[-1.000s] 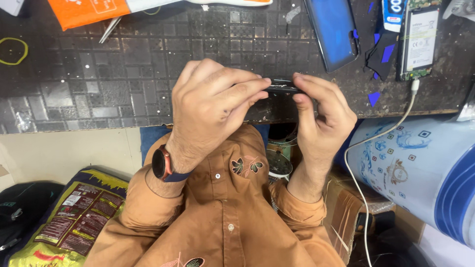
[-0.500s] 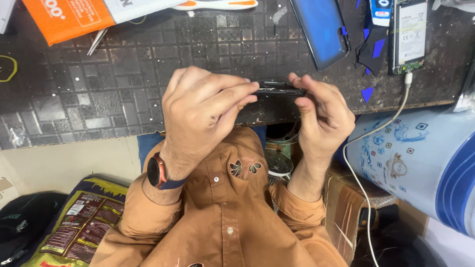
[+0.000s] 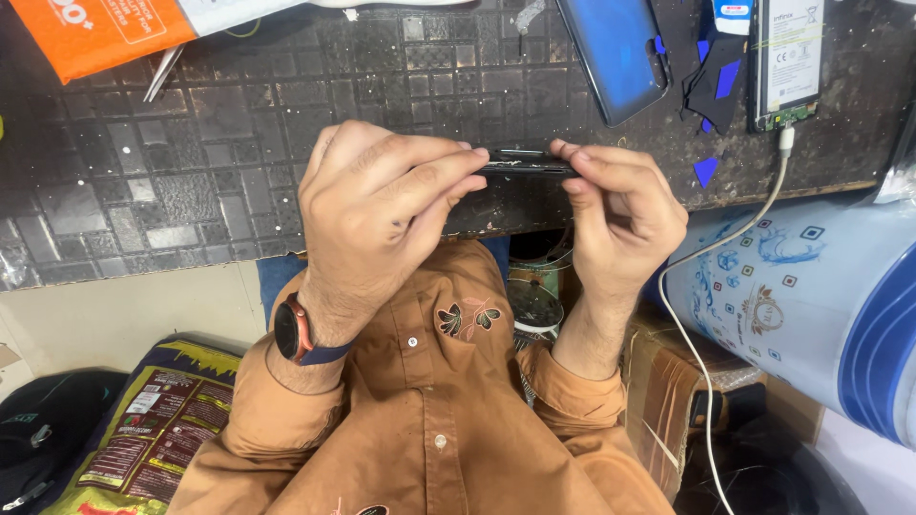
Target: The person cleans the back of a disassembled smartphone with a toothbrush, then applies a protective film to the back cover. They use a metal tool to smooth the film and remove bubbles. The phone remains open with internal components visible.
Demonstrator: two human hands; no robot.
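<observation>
Dark, embossed square-patterned matting covers the desk (image 3: 191, 143). Both hands hold a thin black phone-like device (image 3: 525, 162) edge-on, just above the near edge of the desk. The left hand (image 3: 382, 219) is clamped on the device's left end, fingers curled over the top and thumb beneath. The right hand (image 3: 620, 219) is pinched on the device's right end, fingertips (image 3: 572, 153) on its upper edge. The left hand covers much of the device, so only a narrow strip of it shows between the two hands.

Surrounding items on the desk:
- Blue phone back cover (image 3: 615, 57), toward the far edge, lying beyond the right hand.
- Opened phone body with exposed battery (image 3: 787, 62), near the far right corner, with a white cable (image 3: 754, 224) plugged into its near end; the cable drops over the near edge of the desk.
- Small blue and black film pieces (image 3: 711, 86), between the back cover and the opened phone.
- Orange box (image 3: 105, 33), at the far left corner.
- Metal tweezers (image 3: 162, 74), just beside the orange box.

Below the desk edge, a white and blue patterned container (image 3: 811, 305) stands at the right. A wristwatch (image 3: 294, 332) sits on the left wrist.
</observation>
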